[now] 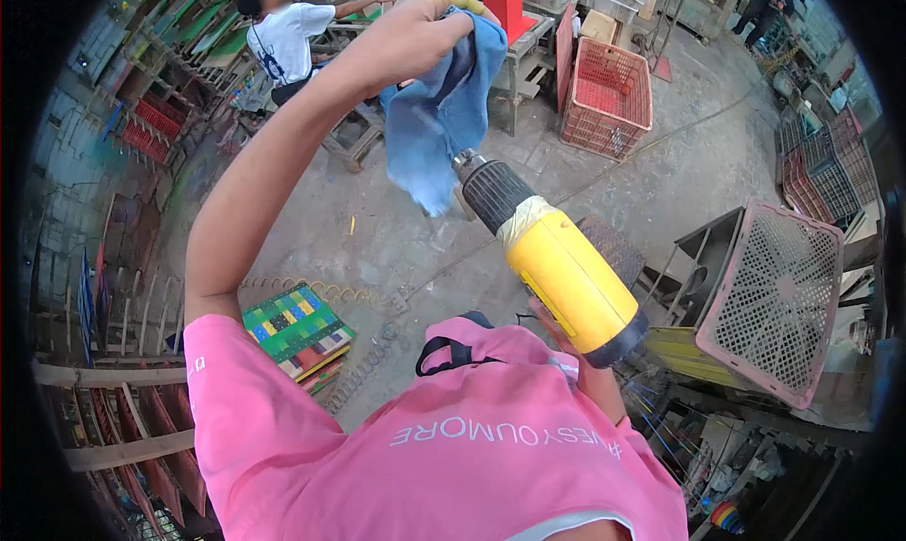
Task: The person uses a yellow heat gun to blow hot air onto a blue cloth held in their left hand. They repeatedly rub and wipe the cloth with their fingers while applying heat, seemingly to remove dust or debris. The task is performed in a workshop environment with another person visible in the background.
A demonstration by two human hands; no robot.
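Note:
My left hand [436,39] is raised at the top middle, its fingers closed on a blue cloth [477,65]. The cloth hangs down from it, its lower part blurred. Below and to the right, my right hand [550,322] grips a yellow and black power drill [571,272], whose body hides most of the fingers. Pale tape wraps the drill behind its black collar. Its metal chuck [465,161] points up and left at the cloth's edge; whether the two touch I cannot tell.
A red plastic crate [609,98] stands on the floor beyond the drill, near a table with a red block [503,3]. A pinkish mesh crate [779,300] is at the right. Colourful stacked boards [297,329] lie at the left. A person [288,36] sits at the far left.

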